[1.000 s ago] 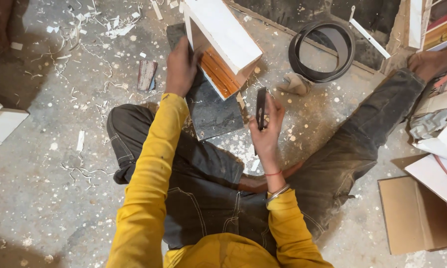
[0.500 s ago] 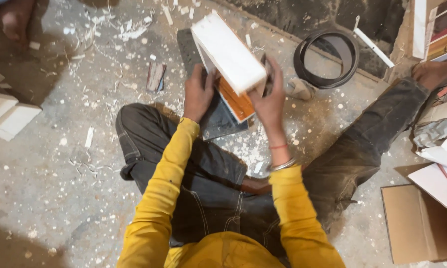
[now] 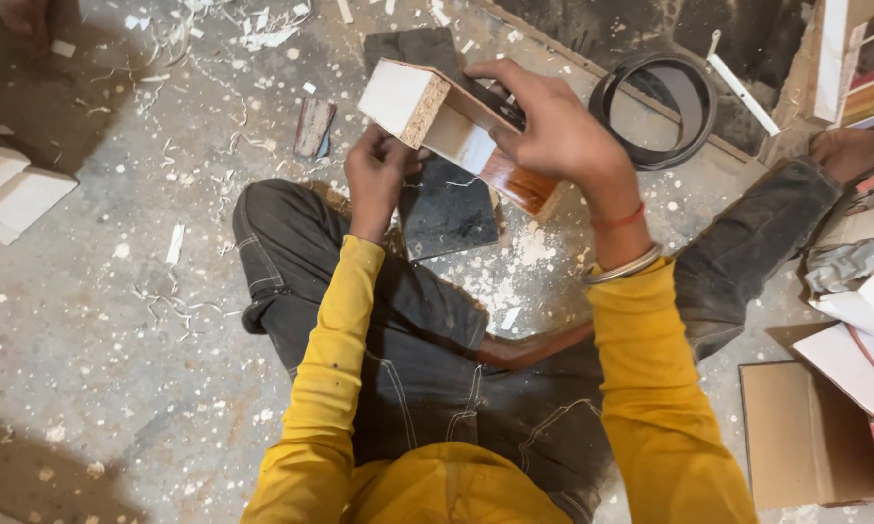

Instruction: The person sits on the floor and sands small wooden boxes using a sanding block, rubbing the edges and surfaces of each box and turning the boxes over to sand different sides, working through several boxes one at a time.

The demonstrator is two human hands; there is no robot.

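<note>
Both hands [image 3: 553,131] [image 3: 379,175] closed — around white-faced board [image 3: 437,116]

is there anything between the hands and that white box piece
Nothing visible. The left hand holds the white box piece from below, and the right hand grips it from above, with a dark tool pressed against it.

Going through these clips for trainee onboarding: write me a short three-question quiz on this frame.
1. True or false: both hands grip the white laminated particleboard box.
2. What lies on the floor directly under the box? A) dark grey stone slab B) metal tray C) blue cloth
3. Which wrist wears the silver bangle?

Key: 1. True: the left hand holds it from below and the right hand from above. 2. A. 3. The right wrist.
</note>
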